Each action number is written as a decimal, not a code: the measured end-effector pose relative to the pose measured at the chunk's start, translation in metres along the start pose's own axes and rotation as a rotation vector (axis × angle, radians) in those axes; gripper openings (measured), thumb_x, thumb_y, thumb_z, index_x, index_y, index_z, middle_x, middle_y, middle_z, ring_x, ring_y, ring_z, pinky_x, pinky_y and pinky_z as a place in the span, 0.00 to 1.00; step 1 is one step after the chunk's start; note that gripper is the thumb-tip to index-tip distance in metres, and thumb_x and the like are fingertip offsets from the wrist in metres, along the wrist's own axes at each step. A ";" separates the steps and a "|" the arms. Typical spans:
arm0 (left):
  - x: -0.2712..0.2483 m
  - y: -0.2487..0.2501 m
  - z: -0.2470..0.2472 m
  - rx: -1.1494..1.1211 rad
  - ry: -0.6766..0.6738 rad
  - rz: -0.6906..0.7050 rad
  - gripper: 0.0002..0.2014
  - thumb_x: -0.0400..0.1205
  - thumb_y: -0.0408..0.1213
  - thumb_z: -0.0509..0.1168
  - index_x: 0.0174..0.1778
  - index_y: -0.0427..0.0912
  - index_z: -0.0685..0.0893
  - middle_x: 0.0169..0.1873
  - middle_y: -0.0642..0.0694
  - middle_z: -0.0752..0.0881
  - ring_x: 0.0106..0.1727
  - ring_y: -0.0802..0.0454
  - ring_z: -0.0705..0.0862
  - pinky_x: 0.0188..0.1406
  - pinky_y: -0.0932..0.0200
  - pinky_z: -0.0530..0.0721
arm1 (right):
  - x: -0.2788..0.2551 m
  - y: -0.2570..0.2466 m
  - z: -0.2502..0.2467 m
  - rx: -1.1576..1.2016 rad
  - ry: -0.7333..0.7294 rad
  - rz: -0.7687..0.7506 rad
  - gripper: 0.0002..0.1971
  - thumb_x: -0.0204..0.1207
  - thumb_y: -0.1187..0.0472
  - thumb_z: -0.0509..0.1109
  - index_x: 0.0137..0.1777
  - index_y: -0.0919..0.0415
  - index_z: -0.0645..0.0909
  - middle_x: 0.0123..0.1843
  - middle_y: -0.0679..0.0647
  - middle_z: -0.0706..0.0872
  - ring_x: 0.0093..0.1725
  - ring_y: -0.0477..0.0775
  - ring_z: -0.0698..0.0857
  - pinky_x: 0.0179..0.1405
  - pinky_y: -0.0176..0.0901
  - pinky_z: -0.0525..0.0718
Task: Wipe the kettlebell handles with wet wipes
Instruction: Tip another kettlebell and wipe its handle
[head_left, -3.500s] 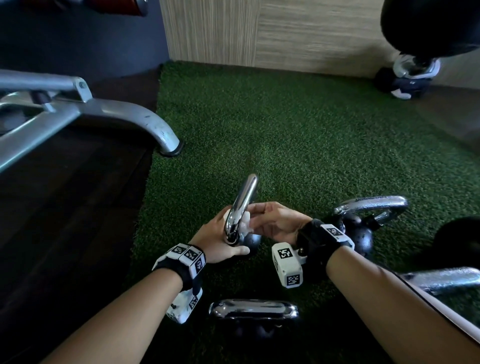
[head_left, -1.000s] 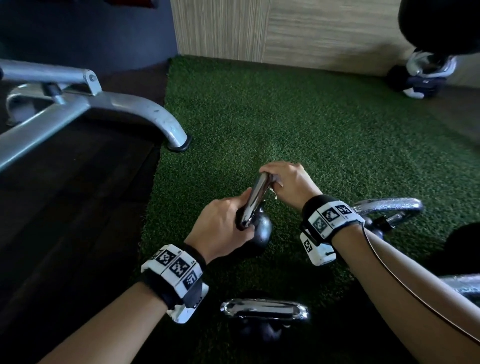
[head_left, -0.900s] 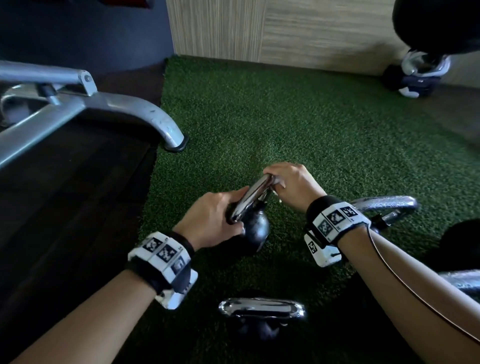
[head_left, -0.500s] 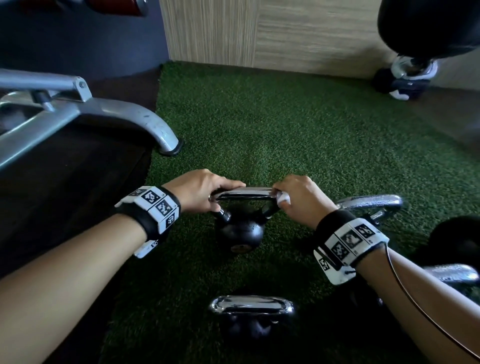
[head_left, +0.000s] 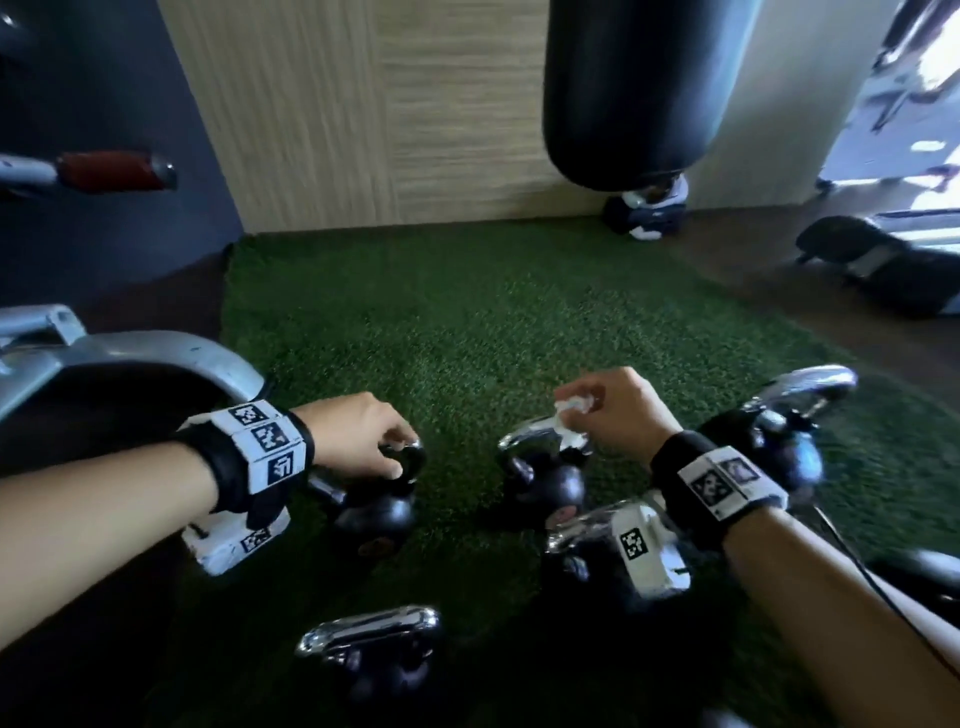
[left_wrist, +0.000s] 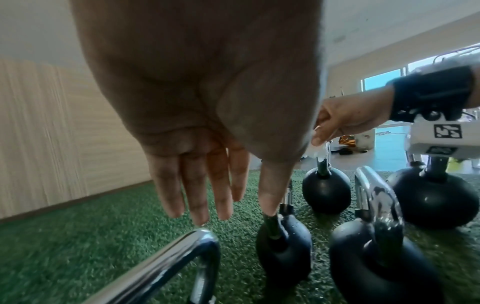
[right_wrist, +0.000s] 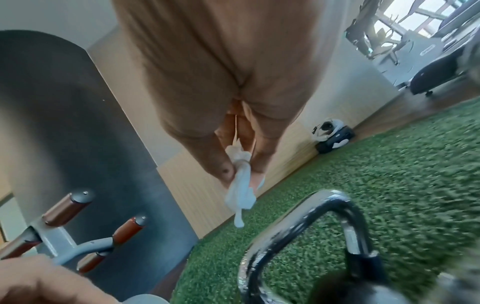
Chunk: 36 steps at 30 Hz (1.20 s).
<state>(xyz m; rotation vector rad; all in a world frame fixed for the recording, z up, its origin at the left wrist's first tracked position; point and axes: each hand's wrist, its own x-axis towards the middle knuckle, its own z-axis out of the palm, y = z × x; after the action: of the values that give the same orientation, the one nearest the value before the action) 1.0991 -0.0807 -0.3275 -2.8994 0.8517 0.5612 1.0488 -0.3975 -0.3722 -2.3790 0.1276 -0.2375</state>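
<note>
Fingers (right_wrist: 223, 170) of the right hand (head_left: 618, 410) pinch a crumpled white wet wipe (right_wrist: 240, 189), which hangs just above the chrome handle of the middle kettlebell (head_left: 545, 478). The left hand (head_left: 358, 436) is relaxed, fingers extended over the handle of the left kettlebell (head_left: 374, 509); contact cannot be told. Both kettlebells stand upright on green turf (head_left: 467, 332), among others.
</note>
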 end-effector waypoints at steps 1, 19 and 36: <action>0.005 0.009 -0.004 -0.032 -0.020 -0.019 0.24 0.80 0.49 0.74 0.74 0.57 0.84 0.65 0.57 0.89 0.64 0.59 0.87 0.68 0.56 0.85 | -0.007 0.004 -0.007 0.015 0.020 0.028 0.13 0.71 0.63 0.81 0.54 0.50 0.95 0.49 0.46 0.92 0.44 0.43 0.86 0.41 0.27 0.77; 0.187 0.079 0.135 -0.690 0.031 -0.179 0.29 0.72 0.66 0.77 0.61 0.49 0.86 0.70 0.48 0.85 0.72 0.49 0.83 0.62 0.65 0.76 | -0.012 0.013 -0.046 0.094 0.092 0.219 0.17 0.67 0.73 0.85 0.40 0.46 0.92 0.42 0.55 0.93 0.40 0.47 0.87 0.45 0.39 0.86; 0.187 0.102 0.172 -0.903 0.255 -0.314 0.14 0.75 0.61 0.77 0.47 0.57 0.92 0.55 0.51 0.92 0.64 0.46 0.89 0.57 0.61 0.81 | 0.052 0.048 -0.059 0.011 -0.074 0.046 0.16 0.68 0.71 0.85 0.52 0.54 0.94 0.43 0.43 0.91 0.44 0.42 0.88 0.49 0.35 0.85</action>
<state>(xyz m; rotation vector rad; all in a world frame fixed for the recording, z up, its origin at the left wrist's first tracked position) 1.1344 -0.2338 -0.5520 -3.8703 0.1139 0.6815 1.0858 -0.4803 -0.3562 -2.3677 0.1458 -0.1273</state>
